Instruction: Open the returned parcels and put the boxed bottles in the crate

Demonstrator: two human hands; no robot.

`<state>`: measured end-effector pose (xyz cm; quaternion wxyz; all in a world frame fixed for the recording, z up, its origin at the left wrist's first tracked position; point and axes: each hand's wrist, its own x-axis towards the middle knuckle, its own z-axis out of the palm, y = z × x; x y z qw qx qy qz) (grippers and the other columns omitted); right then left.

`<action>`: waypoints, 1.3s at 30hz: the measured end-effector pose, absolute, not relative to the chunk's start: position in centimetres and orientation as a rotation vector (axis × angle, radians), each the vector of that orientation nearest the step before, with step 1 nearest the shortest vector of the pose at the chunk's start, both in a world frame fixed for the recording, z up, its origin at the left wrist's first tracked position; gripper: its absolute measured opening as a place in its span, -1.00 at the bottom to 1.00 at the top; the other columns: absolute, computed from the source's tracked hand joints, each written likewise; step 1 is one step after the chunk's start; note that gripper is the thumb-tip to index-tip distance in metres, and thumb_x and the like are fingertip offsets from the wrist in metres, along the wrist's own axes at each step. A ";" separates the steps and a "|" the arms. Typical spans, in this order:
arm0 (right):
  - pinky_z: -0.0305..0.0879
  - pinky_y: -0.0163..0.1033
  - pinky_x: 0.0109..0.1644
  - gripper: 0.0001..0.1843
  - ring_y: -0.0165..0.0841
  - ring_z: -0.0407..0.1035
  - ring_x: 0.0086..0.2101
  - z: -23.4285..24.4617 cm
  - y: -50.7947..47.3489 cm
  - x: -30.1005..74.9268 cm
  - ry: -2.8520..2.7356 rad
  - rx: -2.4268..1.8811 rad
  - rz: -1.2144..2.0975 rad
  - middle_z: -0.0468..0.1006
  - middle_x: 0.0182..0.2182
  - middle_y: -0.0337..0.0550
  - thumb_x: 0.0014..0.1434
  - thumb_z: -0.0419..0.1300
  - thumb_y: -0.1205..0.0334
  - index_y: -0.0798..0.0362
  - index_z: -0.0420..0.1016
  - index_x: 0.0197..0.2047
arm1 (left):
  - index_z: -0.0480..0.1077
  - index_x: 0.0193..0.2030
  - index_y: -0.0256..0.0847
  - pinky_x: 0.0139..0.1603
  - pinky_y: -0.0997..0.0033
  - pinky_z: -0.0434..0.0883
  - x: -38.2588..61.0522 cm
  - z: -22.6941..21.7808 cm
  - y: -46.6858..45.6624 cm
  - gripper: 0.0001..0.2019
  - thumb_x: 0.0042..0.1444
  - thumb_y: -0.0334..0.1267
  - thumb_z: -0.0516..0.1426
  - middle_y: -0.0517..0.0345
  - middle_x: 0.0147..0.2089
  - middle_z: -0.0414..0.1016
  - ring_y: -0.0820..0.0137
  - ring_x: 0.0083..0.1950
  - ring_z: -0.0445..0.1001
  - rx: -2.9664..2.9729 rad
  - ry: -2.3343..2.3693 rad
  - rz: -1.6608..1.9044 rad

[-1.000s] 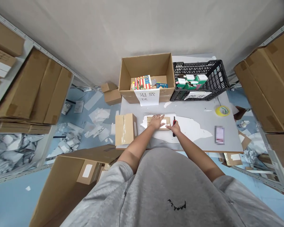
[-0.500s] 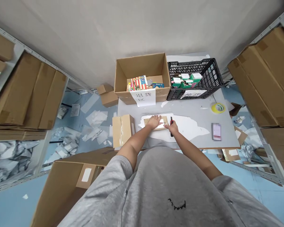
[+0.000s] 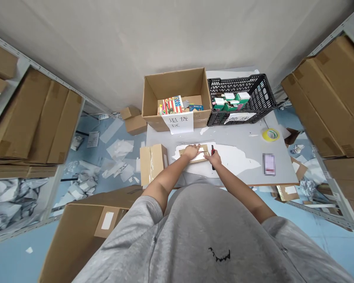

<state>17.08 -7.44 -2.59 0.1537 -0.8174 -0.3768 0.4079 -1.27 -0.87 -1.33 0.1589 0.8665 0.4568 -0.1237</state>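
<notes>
On the table in front of me lies a small flat cardboard box (image 3: pixel 200 158) with a white label on its top. My left hand (image 3: pixel 191 151) is over its left part, fingers pressing and holding it against the table. My right hand (image 3: pixel 214 158) is closed around a red and black utility knife (image 3: pixel 213 150), which points away from me. The fingertips of that hand touch the right end of the small box, and a thin dark line shows on the box between my hands. Underneath lies a worn white sheet (image 3: pixel 236 160).
Behind stand an open carton (image 3: pixel 153 121) with books and a black crate (image 3: pixel 238 117) with green-white boxes. A taped carton (image 3: pixel 151 165) is at left; yellow tape (image 3: pixel 270 135) and a blurred phone (image 3: pixel 269 164) are at right. A large open carton (image 3: pixel 73 236) stands beside me.
The view has shifted very slightly. Both hands keep nearly the same place on the small box, and a thin dark line between them shows more plainly now.
</notes>
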 end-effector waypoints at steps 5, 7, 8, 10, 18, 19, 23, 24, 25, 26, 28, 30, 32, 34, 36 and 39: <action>0.52 -0.18 -0.22 -0.67 -0.20 0.59 -0.30 -1.3 -8.4 16.7 -1.001 -2.293 1.094 0.61 -0.27 -0.05 0.36 0.20 0.00 -0.01 0.31 0.06 | 0.08 0.55 -0.25 0.40 0.12 0.21 0.1 -0.9 -2.0 -0.38 0.38 -0.25 0.05 -0.27 0.47 0.24 0.08 0.42 0.29 2.592 1.241 -0.156; 0.49 -0.23 -0.38 -0.72 -0.27 0.54 -0.49 -1.1 -9.4 16.4 -0.863 -2.188 1.241 0.55 -0.43 -0.18 0.46 0.03 -0.04 -0.01 0.30 0.02 | 0.04 0.57 -0.17 0.36 0.12 0.25 0.7 -1.0 -2.5 -0.41 0.43 -0.27 -0.02 -0.23 0.46 0.25 0.11 0.39 0.31 2.586 1.226 -0.143; 0.48 -0.25 -0.43 -0.70 -0.29 0.51 -0.55 -1.1 -9.8 16.2 -0.795 -2.137 1.320 0.51 -0.49 -0.23 0.48 -0.02 -0.07 -0.01 0.29 0.00 | 0.04 0.57 -0.15 0.33 0.12 0.27 0.9 -1.1 -2.7 -0.42 0.45 -0.25 -0.05 -0.22 0.43 0.29 0.12 0.36 0.34 2.576 1.233 -0.150; 0.46 -0.26 -0.48 -0.65 -0.28 0.51 -0.58 -0.9 -10.6 15.7 -0.687 -2.073 1.436 0.45 -0.57 -0.29 0.49 -0.05 -0.12 -0.01 0.29 -0.02 | 0.06 0.56 -0.14 0.30 0.11 0.29 1.2 -1.2 -2.8 -0.45 0.48 -0.19 -0.09 -0.22 0.37 0.35 0.11 0.30 0.39 2.558 1.271 -0.167; 0.41 -0.24 -0.54 -0.57 -0.19 0.54 -0.60 -0.2 -9.3 14.0 -0.699 -2.125 1.480 0.48 -0.63 -0.22 0.51 -0.11 -0.11 0.05 0.36 0.04 | 0.10 0.53 -0.21 0.14 0.17 0.41 2.2 -1.6 -2.7 -0.47 0.49 -0.13 -0.06 -0.25 0.26 0.42 0.12 0.14 0.53 2.509 1.377 -0.236; 0.40 -0.23 -0.54 -0.56 -0.18 0.54 -0.61 -0.1 -8.9 14.0 -0.696 -2.141 1.471 0.49 -0.62 -0.19 0.51 -0.12 -0.09 0.07 0.37 0.05 | 0.10 0.53 -0.22 0.13 0.18 0.42 2.3 -1.6 -2.8 -0.47 0.50 -0.15 -0.07 -0.25 0.24 0.43 0.12 0.13 0.54 2.502 1.377 -0.245; 0.39 -0.20 -0.54 -0.52 -0.16 0.51 -0.63 0.0 -8.1 14.1 -0.682 -2.190 1.470 0.50 -0.61 -0.13 0.49 -0.08 -0.11 0.11 0.41 0.09 | 0.10 0.51 -0.24 0.09 0.21 0.46 2.6 -1.1 -2.3 -0.50 0.49 -0.27 -0.11 -0.26 0.21 0.45 0.14 0.13 0.57 2.442 1.381 -0.283; 0.39 -0.19 -0.54 -0.51 -0.16 0.50 -0.64 0.0 -8.1 14.1 -0.682 -2.195 1.476 0.50 -0.61 -0.14 0.49 -0.06 -0.12 0.11 0.41 0.10 | 0.13 0.49 -0.23 0.08 0.21 0.46 2.6 -0.9 -2.0 -0.52 0.49 -0.28 -0.12 -0.24 0.20 0.46 0.15 0.12 0.58 2.407 1.398 -0.296; 0.39 -0.19 -0.54 -0.51 -0.16 0.50 -0.65 -0.1 -8.1 14.2 -0.684 -2.197 1.485 0.50 -0.62 -0.14 0.48 -0.05 -0.12 0.11 0.42 0.11 | 0.17 0.46 -0.22 0.07 0.22 0.47 2.6 -0.8 -1.7 -0.54 0.50 -0.27 -0.13 -0.22 0.18 0.48 0.16 0.11 0.58 2.367 1.421 -0.310; 0.39 -0.19 -0.54 -0.51 -0.15 0.49 -0.65 -0.2 -8.1 14.2 -0.686 -2.197 1.493 0.49 -0.62 -0.15 0.48 -0.04 -0.13 0.11 0.42 0.11 | 0.22 0.42 -0.20 0.06 0.23 0.48 2.5 -0.6 -1.4 -0.57 0.51 -0.24 -0.15 -0.20 0.16 0.50 0.18 0.10 0.59 2.331 1.441 -0.321; 0.39 -0.18 -0.53 -0.51 -0.15 0.50 -0.65 -0.4 -8.1 14.3 -0.688 -2.191 1.509 0.49 -0.63 -0.15 0.47 -0.03 -0.13 0.11 0.43 0.10 | 0.30 0.33 -0.19 0.06 0.23 0.48 2.4 -0.4 -0.9 -0.59 0.53 -0.18 -0.18 -0.16 0.12 0.52 0.19 0.08 0.60 2.296 1.447 -0.330; 0.40 -0.18 -0.53 -0.51 -0.13 0.52 -0.63 -0.6 -7.9 14.5 -0.684 -2.180 1.518 0.50 -0.64 -0.15 0.48 -0.04 -0.12 0.12 0.43 0.09 | 0.33 0.30 -0.20 0.08 0.21 0.47 2.2 -0.4 -0.8 -0.59 0.54 -0.12 -0.17 -0.18 0.14 0.52 0.18 0.11 0.59 2.321 1.423 -0.320; 0.39 -0.20 -0.53 -0.52 -0.13 0.53 -0.61 -0.7 -7.6 14.8 -0.684 -2.167 1.518 0.50 -0.63 -0.14 0.48 -0.06 -0.11 0.12 0.44 0.07 | 0.29 0.36 -0.22 0.14 0.17 0.45 2.0 -0.7 -1.1 -0.53 0.53 -0.02 -0.13 -0.24 0.22 0.47 0.12 0.19 0.54 2.386 1.403 -0.279; 0.37 -0.22 -0.54 -0.52 -0.16 0.53 -0.61 -0.9 -7.5 15.4 -0.696 -2.158 1.506 0.51 -0.62 -0.15 0.48 -0.05 -0.12 0.10 0.45 0.02 | 0.22 0.44 -0.26 0.20 0.12 0.42 1.8 -1.0 -1.6 -0.43 0.49 0.08 -0.08 -0.32 0.31 0.41 0.05 0.29 0.46 2.459 1.384 -0.212; 0.36 -0.24 -0.53 -0.51 -0.20 0.52 -0.61 -1.0 -7.6 16.4 -0.729 -2.166 1.445 0.51 -0.61 -0.17 0.47 -0.05 -0.17 0.06 0.45 -0.02 | 0.19 0.47 -0.30 0.27 0.10 0.37 1.5 -1.3 -1.9 -0.38 0.48 0.10 -0.06 -0.35 0.35 0.37 0.02 0.34 0.40 2.509 1.349 -0.145; 0.38 -0.25 -0.50 -0.53 -0.23 0.51 -0.61 -1.3 -7.6 18.0 -0.812 -2.203 1.308 0.52 -0.58 -0.22 0.41 0.05 -0.25 0.01 0.44 -0.04 | 0.23 0.45 -0.29 0.35 0.11 0.30 1.0 -1.6 -1.7 -0.44 0.49 0.03 -0.06 -0.33 0.35 0.37 0.05 0.37 0.37 2.546 1.252 -0.093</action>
